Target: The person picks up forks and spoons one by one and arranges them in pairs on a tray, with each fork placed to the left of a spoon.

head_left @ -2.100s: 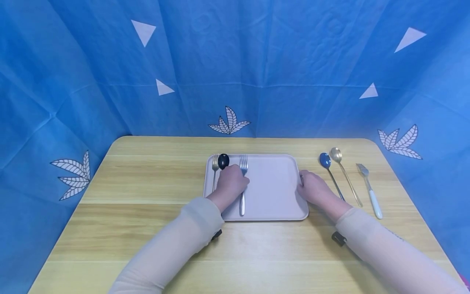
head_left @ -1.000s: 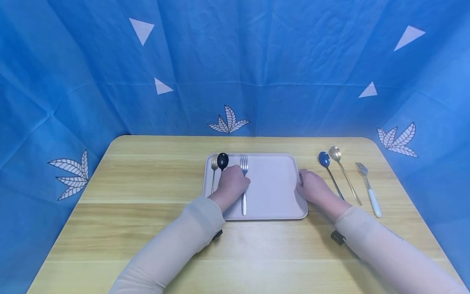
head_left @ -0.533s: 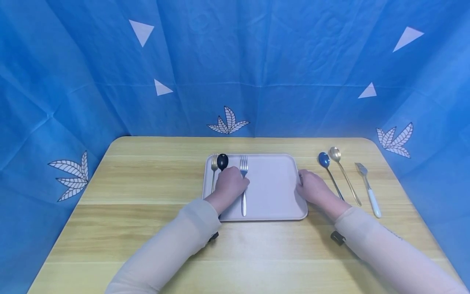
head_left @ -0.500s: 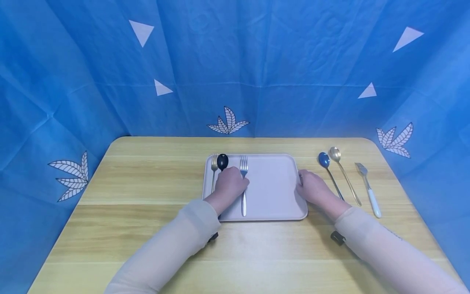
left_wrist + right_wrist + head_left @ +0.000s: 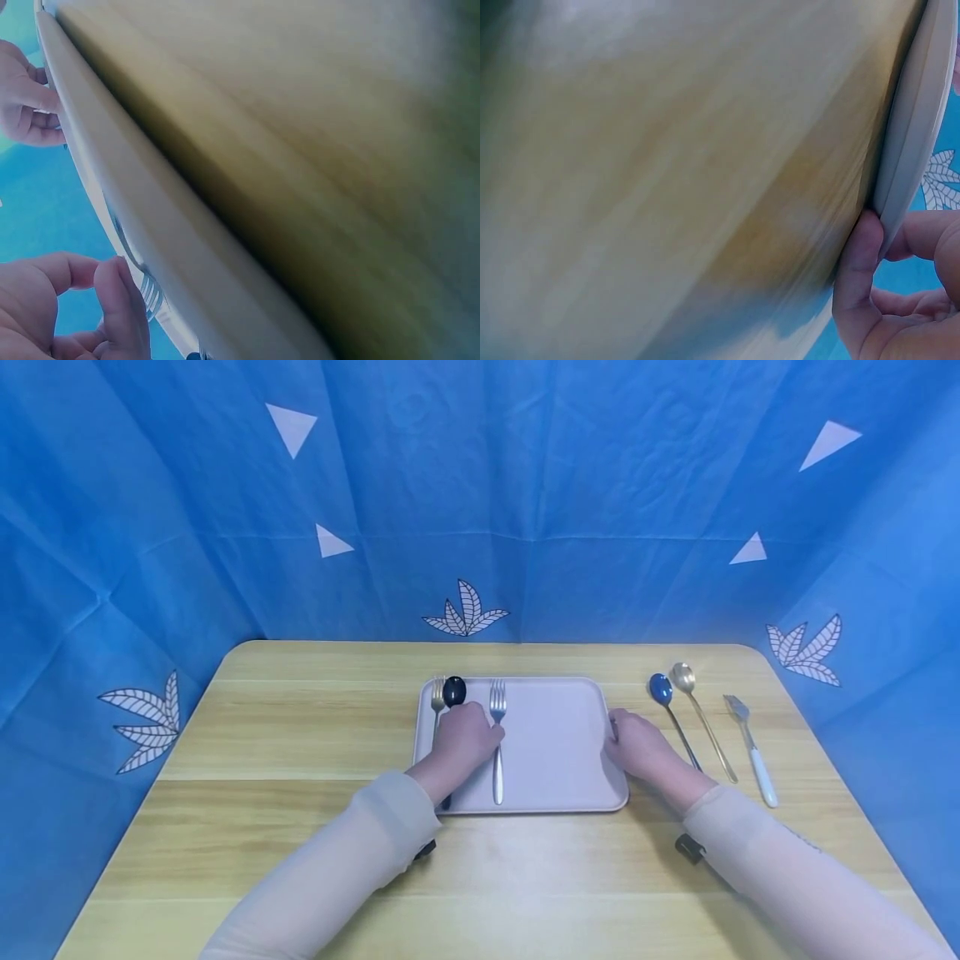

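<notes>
A pale pinkish-grey tray (image 5: 555, 743) lies on the wooden table. My right hand (image 5: 640, 745) grips its right edge; in the right wrist view the thumb (image 5: 857, 251) and index finger sit on either side of the rim. My left hand (image 5: 465, 739) is low over the tray's left half, beside a silver fork (image 5: 498, 777) that lies lengthwise. In the left wrist view its thumb and index finger are loosely bent, their tips close to the fork's neck, the fork beyond them. A black spoon (image 5: 454, 691) and a gold fork (image 5: 438, 697) lie further left, partly hidden by that hand.
Right of the tray, a blue spoon (image 5: 661, 689), a gold spoon (image 5: 684, 677) and a fork with a pale blue handle (image 5: 762, 777) lie on the table (image 5: 300, 743). A blue curtain (image 5: 420, 485) with white leaf prints hangs round the far edge and sides.
My left hand has drawn slightly left and back, so more of the silver fork's neck and the black spoon's handle end show. The right hand stays at the tray's edge.
</notes>
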